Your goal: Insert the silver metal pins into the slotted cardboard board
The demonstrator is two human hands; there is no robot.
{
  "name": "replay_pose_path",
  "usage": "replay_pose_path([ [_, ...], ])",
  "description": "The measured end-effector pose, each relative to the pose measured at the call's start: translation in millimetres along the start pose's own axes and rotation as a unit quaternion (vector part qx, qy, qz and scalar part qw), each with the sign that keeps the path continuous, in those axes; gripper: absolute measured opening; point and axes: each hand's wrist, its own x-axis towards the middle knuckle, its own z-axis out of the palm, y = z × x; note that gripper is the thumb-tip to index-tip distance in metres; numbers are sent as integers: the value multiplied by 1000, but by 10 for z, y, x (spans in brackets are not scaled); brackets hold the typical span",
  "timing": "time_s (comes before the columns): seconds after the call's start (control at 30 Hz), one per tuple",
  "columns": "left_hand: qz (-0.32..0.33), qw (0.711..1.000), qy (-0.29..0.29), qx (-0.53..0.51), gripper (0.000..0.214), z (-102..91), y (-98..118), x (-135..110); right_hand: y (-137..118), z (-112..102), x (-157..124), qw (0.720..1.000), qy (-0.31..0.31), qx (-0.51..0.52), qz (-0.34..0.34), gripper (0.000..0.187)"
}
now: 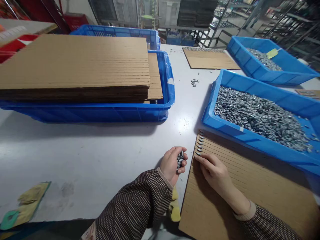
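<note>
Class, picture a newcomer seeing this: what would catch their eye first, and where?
Probably the blue bin at right, with its mass of small silvery pieces. Next, at lower centre, the left hand cupping more pieces, and the right hand at the lined cardboard sheet. The thick cardboard stack dominates the upper left.

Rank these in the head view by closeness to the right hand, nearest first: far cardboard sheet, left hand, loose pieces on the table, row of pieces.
1. Row of pieces: at the right hand's fingertips.
2. Left hand: to its left, cupping a handful.
3. Loose pieces: beyond both hands.
4. Far cardboard sheet: behind the loose pieces.
</note>
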Motion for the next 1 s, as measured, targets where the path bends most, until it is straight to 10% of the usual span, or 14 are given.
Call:
replay_pose_path([
  [0.5, -25, 998, -33, 52, 15, 22, -36, -30, 19, -102, 7, 999, -33, -18, -29, 26],
  [0.8, -11, 997, -63, 47, 33, -26, -131, 2, -366, -208, 232, 939, -18, 281, 197, 18],
  [1.0, 5, 997, -41, 69, 27, 5, -93, -29, -334, -187, 230, 924, -7, 314, 218, 17],
])
